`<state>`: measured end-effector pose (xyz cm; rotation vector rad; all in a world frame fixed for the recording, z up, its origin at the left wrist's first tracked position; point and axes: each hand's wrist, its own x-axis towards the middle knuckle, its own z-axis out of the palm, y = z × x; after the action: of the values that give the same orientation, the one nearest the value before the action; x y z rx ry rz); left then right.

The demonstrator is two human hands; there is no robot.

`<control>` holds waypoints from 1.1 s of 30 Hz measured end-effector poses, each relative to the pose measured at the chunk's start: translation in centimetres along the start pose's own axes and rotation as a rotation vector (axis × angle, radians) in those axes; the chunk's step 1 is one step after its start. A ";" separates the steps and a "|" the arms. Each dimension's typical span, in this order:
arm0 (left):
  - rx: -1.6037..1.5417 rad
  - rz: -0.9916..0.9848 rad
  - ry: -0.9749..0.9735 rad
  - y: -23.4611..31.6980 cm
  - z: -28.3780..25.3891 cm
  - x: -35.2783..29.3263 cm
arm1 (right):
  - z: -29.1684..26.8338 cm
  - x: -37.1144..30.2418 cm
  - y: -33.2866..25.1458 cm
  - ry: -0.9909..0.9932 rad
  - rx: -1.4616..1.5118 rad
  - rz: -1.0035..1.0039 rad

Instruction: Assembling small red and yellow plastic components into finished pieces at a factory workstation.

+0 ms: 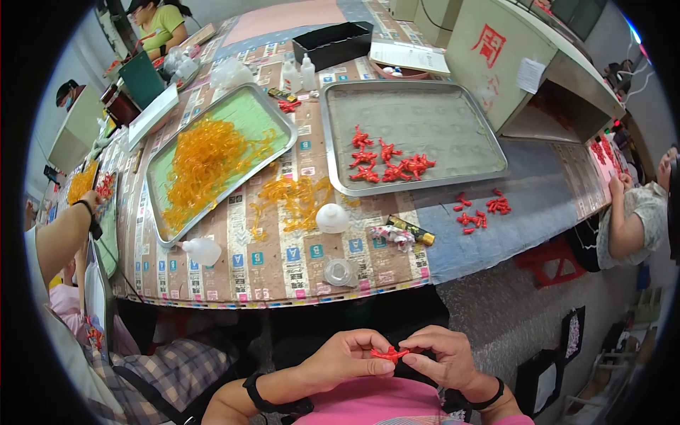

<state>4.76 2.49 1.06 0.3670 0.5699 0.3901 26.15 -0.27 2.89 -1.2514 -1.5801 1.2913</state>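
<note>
Just in front of my body, below the table's near edge, a small red plastic piece with stubby limbs (387,355) is pinched in my left hand (345,360). My right hand (440,355) grips its right end between thumb and fingers. On the table, several similar red figures (393,168) lie in the left part of a metal tray (453,134). Loose red parts (482,212) are scattered over the blue cloth (467,244) to the right of it.
A green-lined tray (280,127) holds a heap of amber translucent strips (202,159); more strips (294,202) lie beside it. Nearby are a white squeeze bottle (203,250), a round white bottle (331,218), a clear dish (340,272) and a black-and-yellow tube (412,230). Other people sit left and right.
</note>
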 end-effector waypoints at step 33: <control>0.920 0.749 0.052 0.0 0.7 0.7 | -0.8 -0.9 2.0 -0.050 -0.016 -0.421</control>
<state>5.69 2.65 1.28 1.4798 0.6267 0.8478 27.58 -0.85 1.16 -0.8381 -1.7749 1.0460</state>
